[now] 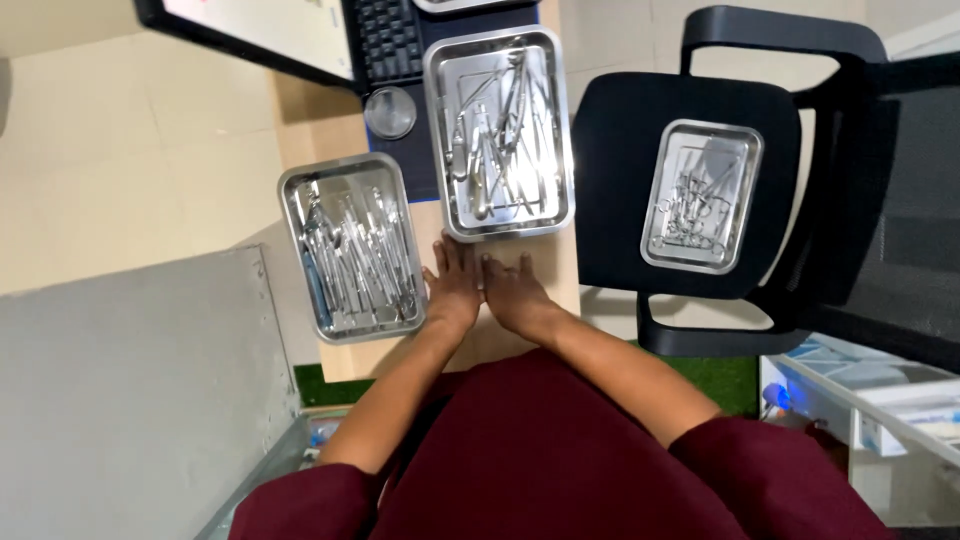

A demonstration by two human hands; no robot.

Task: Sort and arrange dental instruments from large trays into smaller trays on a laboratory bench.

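Observation:
My left hand point(452, 283) and my right hand point(511, 286) lie flat, side by side, on the wooden desk point(310, 130), fingers stretched and holding nothing. Their fingertips almost touch the near rim of a steel tray point(436, 140) filled with several metal instruments. A second steel tray point(296, 260) with several instruments sits just left of my left hand. A third steel tray point(655, 215) of instruments rests on the seat of a black chair point(620, 120) to the right.
A small round steel bowl point(390, 111) stands behind the left tray, beside a black keyboard point(389, 38) and a monitor point(250, 30). A grey partition point(130, 390) fills the lower left. White boxes point(900, 410) lie at the lower right.

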